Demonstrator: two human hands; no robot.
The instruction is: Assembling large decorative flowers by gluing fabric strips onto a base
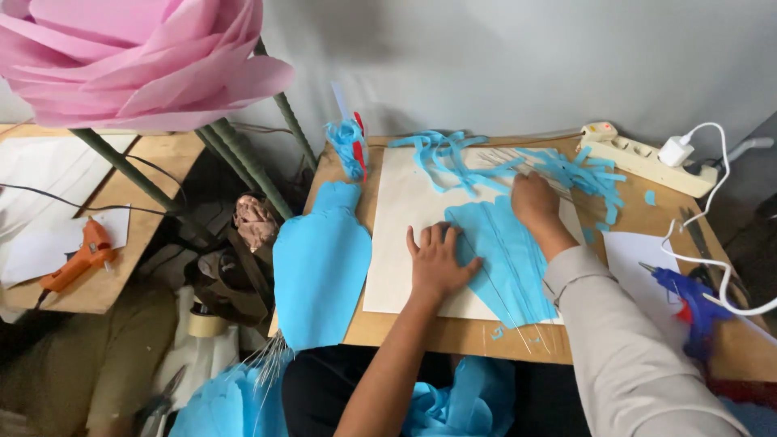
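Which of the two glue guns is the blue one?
The blue glue gun lies on the work table by the right sleeve, white cord attached. The other glue gun, orange, sits on the far-left table.

A matt, light-brown wooden table (647, 212) carries a smooth, cream sheet of paper (405, 210). On it lies a blue paper petal (506, 259), matt and finely creased, with thin metal wires (506, 303) across it. The left hand (437, 260) presses flat on the petal; the right hand (534, 198), in a soft beige cloth sleeve (623, 340), rests on it higher up. Curled blue paper scraps (566, 170) look crinkled. A second blue petal (320, 263) is smooth and matt. The blue glue gun (688, 299) and cream power strip (647, 162) are glossy plastic. A large pink paper flower (137, 57) has soft, matt petals.
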